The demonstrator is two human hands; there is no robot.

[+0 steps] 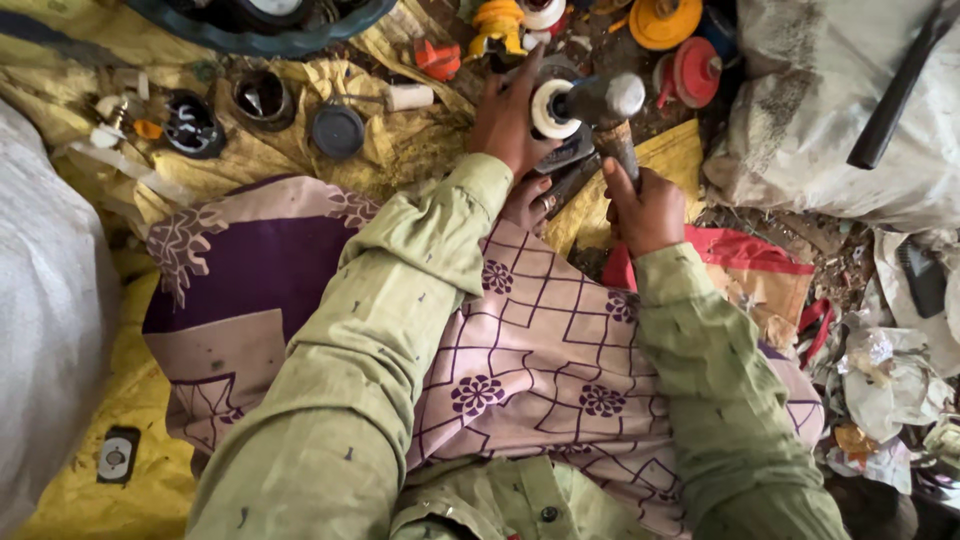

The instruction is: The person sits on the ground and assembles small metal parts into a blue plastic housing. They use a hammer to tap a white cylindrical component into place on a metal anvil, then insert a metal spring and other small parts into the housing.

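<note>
My left hand (508, 118) grips a round white part (548, 108) with a dark centre, held on a flat grey metal piece (566, 153) near my foot. My right hand (644, 208) is closed around the wooden handle of a hammer (612, 112), whose grey metal head rests against the white part. Both arms wear pale green sleeves, and a pink and purple patterned cloth (540, 350) covers my lap.
Scattered scrap lies ahead: orange, yellow and red plastic parts (676, 40), dark round fittings (262, 98), a white cylinder (408, 96). White sacks (830, 110) stand right with a black bar (900, 85) on them. Yellow sheeting (110, 470) covers the ground left.
</note>
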